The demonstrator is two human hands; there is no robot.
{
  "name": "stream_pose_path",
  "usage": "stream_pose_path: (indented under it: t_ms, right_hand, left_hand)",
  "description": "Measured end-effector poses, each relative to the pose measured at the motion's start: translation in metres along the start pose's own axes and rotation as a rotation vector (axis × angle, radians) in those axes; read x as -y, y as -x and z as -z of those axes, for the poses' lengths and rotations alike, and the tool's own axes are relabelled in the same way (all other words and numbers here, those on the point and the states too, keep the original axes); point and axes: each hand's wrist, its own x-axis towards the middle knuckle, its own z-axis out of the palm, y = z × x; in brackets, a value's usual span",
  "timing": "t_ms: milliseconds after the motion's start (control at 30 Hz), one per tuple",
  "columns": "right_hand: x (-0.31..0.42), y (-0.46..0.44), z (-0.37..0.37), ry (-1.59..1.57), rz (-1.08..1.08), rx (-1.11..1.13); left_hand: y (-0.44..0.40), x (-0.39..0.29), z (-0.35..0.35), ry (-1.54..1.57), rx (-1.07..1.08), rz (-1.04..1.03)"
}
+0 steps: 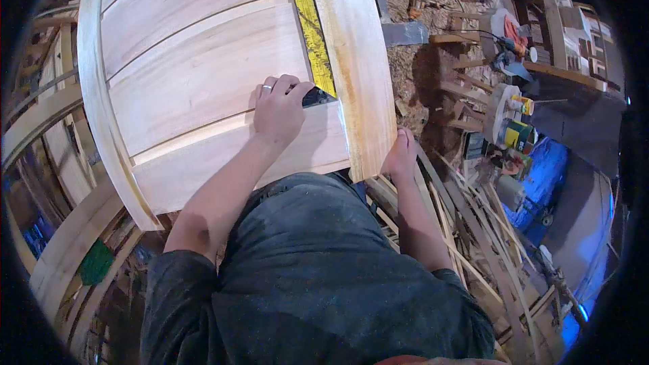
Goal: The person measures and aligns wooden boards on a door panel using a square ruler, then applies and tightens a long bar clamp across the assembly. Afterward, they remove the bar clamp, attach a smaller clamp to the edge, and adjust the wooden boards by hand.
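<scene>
A wooden panel (203,61) with slats set in a frame lies before my body. A yellow-bladed try square (314,40) rests on it, its blade along the inner edge of the right frame board (358,61). My left hand (278,108), with a ring on one finger, has its fingers curled on the square's dark stock, partly hiding it. My right hand (401,154) is closed at the near right corner of the frame board, thumb up against its side. Its other fingers are mostly hidden.
Long wood strips (473,230) are piled at the lower right. Curved wooden pieces (74,243) stand at the left. On the right are a round stool top (499,115) with containers, an orange power tool (517,44) and a blue sheet (541,176). Shavings cover the floor (412,61).
</scene>
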Motion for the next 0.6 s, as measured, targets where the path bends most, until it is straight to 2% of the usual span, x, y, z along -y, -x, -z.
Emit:
stream_pose_path:
  t_ms: [200,300,400,500,600]
  right_hand:
    - [0.018,0.008,-0.005,-0.104,-0.002,-0.058]
    - [0.021,0.006,-0.002,0.108,0.075,-0.069]
    - [0.017,0.007,-0.002,0.043,0.029,-0.047]
    - [0.026,0.008,0.002,0.004,0.019,-0.015]
    - [0.04,0.011,0.005,-0.076,-0.125,0.108]
  left_hand:
    - [-0.003,-0.006,0.006,0.012,0.026,-0.006]
    - [-0.004,-0.007,0.006,0.054,0.045,0.026]
    - [-0.003,-0.004,0.0,0.014,-0.012,-0.036]
    - [-0.004,-0.011,0.003,0.039,-0.024,-0.013]
    - [-0.003,-0.012,0.0,0.033,-0.056,-0.022]
